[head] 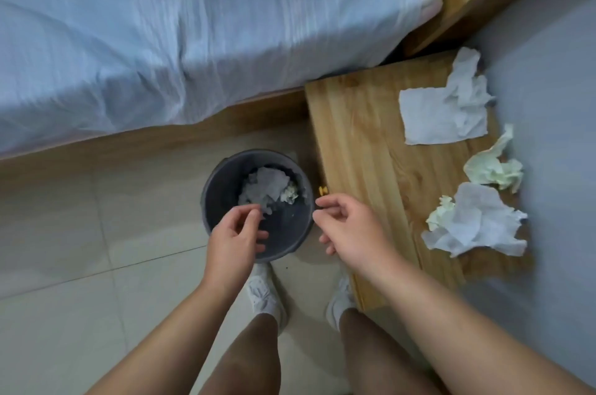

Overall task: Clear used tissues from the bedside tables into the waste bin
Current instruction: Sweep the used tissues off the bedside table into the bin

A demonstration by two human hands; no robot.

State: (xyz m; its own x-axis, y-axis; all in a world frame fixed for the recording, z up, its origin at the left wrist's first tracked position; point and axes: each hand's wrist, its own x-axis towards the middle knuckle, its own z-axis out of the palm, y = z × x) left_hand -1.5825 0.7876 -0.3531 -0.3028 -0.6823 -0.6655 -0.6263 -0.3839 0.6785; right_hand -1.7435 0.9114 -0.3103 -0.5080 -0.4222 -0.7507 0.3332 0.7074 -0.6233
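— How are the 2 hands seen?

— The left hand [237, 235] is held over the near rim of the waste bin [222, 191], its fingers loosely curled and spread, with nothing gripped. The right hand [350, 228] is held just beside the bin, at the front edge of the table [364, 149], fingers half curled and likewise empty.

— What is found in the bin?

— A grey-white tissue in the bin [266, 188] is seen at the bottom, with a small pale yellowish scrap [289, 194] touching it.

— And on the table?

— 3 clumps are left on it. A flat white tissue [445, 110] is laid at the far side, a crumpled yellowish tissue [493, 170] is set in the middle by the wall edge, and a large crumpled white tissue [477, 223] is nearest the right hand. The bed [161, 39] is seen beyond the bin, and the tiled floor [80, 249] beneath it.
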